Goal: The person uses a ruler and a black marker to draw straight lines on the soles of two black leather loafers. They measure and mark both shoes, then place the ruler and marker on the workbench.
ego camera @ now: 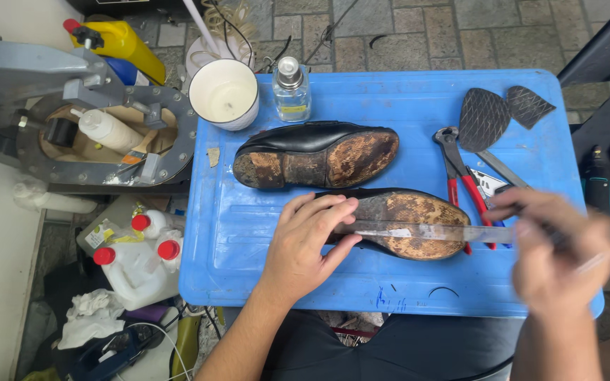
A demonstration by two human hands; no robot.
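A clear glass bottle (291, 89) with a yellowish label stands at the blue tray's far edge. Left, a yellow jug (123, 42) lies tilted; below, white red-capped jugs (139, 264) beside what may be a labelled packet (102, 233).

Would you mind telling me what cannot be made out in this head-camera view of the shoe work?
- Right hand: blurred by motion, so its grip on the long blade is unclear.
- Near shoe: the heel end is hidden under the left hand.
- Both shoes lie sole up, so the uppers hardly show; the far shoe too.
- Pliers: the handle ends are hidden behind the blade and right hand.
- Dark things at the right edge: cut off.
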